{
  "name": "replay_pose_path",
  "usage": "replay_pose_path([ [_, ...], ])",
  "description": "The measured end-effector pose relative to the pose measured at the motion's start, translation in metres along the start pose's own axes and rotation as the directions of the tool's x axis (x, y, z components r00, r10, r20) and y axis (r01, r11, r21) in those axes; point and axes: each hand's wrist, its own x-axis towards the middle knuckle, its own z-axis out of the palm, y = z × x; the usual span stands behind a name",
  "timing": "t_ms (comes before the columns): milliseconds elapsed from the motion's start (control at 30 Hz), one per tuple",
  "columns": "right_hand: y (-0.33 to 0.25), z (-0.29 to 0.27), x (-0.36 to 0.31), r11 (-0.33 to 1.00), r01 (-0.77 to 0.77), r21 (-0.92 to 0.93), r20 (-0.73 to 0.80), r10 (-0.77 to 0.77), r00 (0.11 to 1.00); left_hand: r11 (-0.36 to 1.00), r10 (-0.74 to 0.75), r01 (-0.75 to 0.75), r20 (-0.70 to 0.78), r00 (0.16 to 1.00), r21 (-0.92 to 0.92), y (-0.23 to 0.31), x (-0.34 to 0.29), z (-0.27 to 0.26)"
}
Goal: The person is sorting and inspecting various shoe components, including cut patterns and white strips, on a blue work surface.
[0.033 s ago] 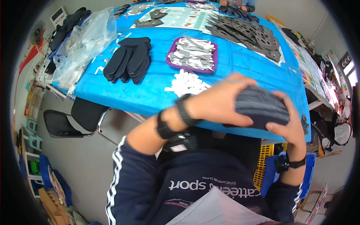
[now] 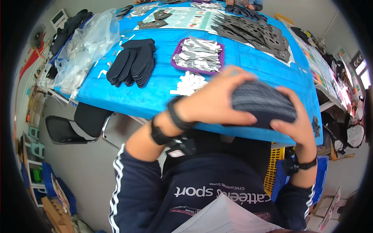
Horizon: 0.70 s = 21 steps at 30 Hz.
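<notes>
Dark grey, thin and stacked like a deck of cards: that's the thick bundle of flat sole-shaped pieces, held right of centre in the frame, just at the near edge of the blue-covered counter. The left hand is clamped over its top and left end, and the right hand cups the right end with the fingers curled under. My worry is that the stack is only pinched from the ends, so if either grip slackens the middle layers could fan out and slide off over the counter edge toward the floor below. Room-wise, the blue stretch straight ahead looks free, but the small heap of white strips sits just beyond the left hand and the purple tray of grey pieces lies further up.
</notes>
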Motion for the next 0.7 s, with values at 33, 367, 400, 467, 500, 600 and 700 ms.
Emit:
replay_pose_path([
  [33,-0.003,0.013,0.014,0.998,0.017,0.052,0.031,-0.019,0.999,0.987,-0.133,0.133,0.001,0.991,-0.087,0.006,-0.009,-0.022],
  [367,-0.011,0.175,0.131,0.733,-0.3,0.61,0.406,0.036,0.913,0.609,-0.713,0.142,-0.46,0.529,-0.78,-0.017,-0.106,-0.084],
  [400,-0.016,0.184,0.127,0.753,-0.303,0.584,0.409,0.05,0.911,0.623,-0.725,0.151,-0.494,0.481,-0.768,-0.017,-0.11,-0.077],
  [467,-0.012,0.201,0.129,0.826,-0.286,0.486,0.473,0.027,0.881,0.635,-0.735,0.161,-0.526,0.428,-0.756,-0.021,-0.122,-0.074],
  [500,-0.005,0.202,0.128,0.85,-0.273,0.451,0.525,-0.005,0.851,0.632,-0.737,0.161,-0.524,0.427,-0.758,-0.021,-0.126,-0.072],
  [600,0.005,0.195,0.124,0.986,-0.005,0.164,0.466,-0.073,0.882,0.659,-0.73,0.14,-0.583,0.356,-0.739,-0.024,-0.133,-0.065],
  [700,0.018,0.182,0.112,0.906,0.344,-0.246,0.248,-0.284,0.926,0.606,-0.76,0.028,-0.569,0.314,-0.795,-0.021,-0.144,-0.069],
])
